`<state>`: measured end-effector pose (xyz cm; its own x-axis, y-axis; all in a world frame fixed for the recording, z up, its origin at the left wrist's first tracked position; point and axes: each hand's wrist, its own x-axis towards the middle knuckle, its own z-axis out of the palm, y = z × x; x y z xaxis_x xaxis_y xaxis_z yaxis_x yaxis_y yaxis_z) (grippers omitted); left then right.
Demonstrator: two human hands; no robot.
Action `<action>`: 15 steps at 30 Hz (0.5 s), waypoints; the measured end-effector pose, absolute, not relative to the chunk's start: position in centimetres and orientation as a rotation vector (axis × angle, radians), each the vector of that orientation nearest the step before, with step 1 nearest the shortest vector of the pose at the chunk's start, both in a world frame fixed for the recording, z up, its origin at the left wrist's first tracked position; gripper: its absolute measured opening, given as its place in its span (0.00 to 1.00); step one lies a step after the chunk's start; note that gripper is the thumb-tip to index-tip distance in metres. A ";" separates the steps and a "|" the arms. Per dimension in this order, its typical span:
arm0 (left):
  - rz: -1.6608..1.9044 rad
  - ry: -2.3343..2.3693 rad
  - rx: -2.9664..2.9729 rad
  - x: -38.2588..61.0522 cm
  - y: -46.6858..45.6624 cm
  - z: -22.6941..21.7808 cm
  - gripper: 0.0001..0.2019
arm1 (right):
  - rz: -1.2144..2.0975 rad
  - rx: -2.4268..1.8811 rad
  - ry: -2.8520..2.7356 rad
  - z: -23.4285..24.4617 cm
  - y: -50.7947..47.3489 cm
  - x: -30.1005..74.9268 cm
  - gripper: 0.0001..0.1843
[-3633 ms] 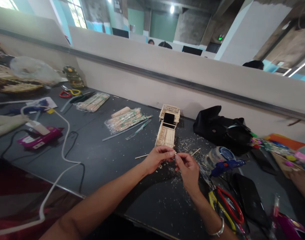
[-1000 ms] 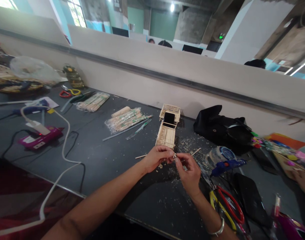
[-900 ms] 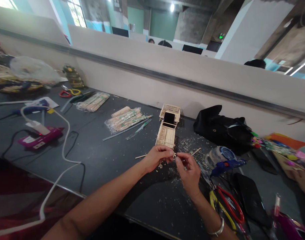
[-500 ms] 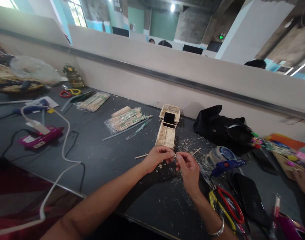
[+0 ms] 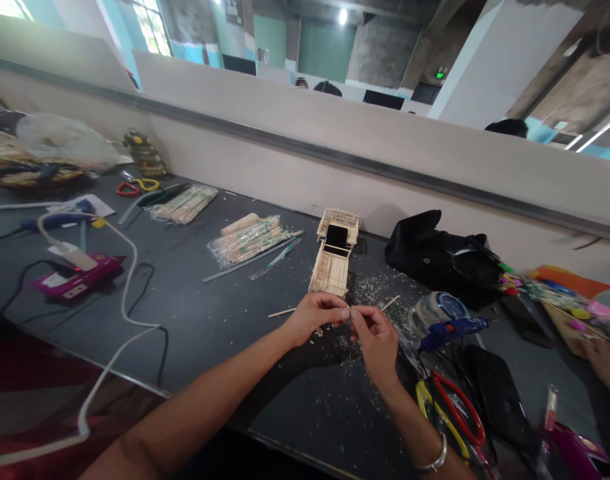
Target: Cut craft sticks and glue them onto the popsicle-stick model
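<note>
My left hand (image 5: 319,316) and my right hand (image 5: 375,333) meet fingertip to fingertip above the dark table. Both are closed in a pinch; whatever sits between the fingertips is too small and covered to make out. Just beyond them stands a small model of pale wooden sticks (image 5: 329,270), with a slatted front part and a lattice at its far end. A black phone-like rectangle (image 5: 337,237) rests in the model. One thin stick (image 5: 281,313) lies left of my hands and another stick (image 5: 391,303) to the right. Wood crumbs (image 5: 367,293) are scattered around them.
Left lie bagged sticks (image 5: 252,241), a purple power strip (image 5: 79,275) and a white cable (image 5: 135,267). To the right are a black bag (image 5: 445,257), a clear jar (image 5: 437,312), a blue glue gun (image 5: 455,331) and red-and-yellow-handled pliers (image 5: 457,407). Another person's hand (image 5: 605,357) shows at the right edge.
My fingertips have drawn closer together, and the tiny pale bit visible between them earlier is now covered. The whole view has shifted slightly; the things on the table stay put.
</note>
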<state>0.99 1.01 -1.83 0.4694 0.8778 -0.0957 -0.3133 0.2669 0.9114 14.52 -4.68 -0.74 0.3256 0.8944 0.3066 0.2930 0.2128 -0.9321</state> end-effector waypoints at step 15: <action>0.909 0.692 1.013 1.0 1.0 -1.7 0.18 | 0.679 -1.309 -1.174 -0.8 -4.7 14.5 0.14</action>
